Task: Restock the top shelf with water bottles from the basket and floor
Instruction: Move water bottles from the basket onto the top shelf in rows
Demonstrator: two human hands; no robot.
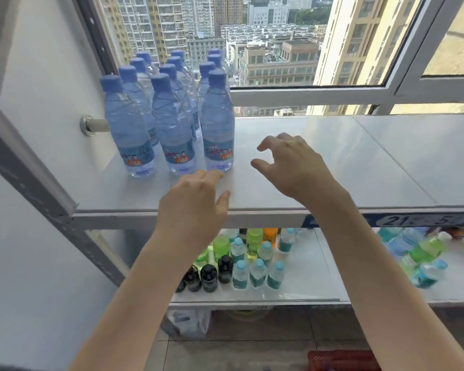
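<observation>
Hovering over the top shelf (332, 162) near the water bottles (172, 116) standing in rows at its left end, left hand (196, 202) relaxed, right hand (292, 167) loosely curled, both holding nothing; seemingly between placements; next needs a reach down to the red basket (343, 360) for another bottle

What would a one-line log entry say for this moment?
left hand: open, empty, at shelf front | right hand: open, empty, above top shelf | water bottles: upright in rows, left end
</observation>
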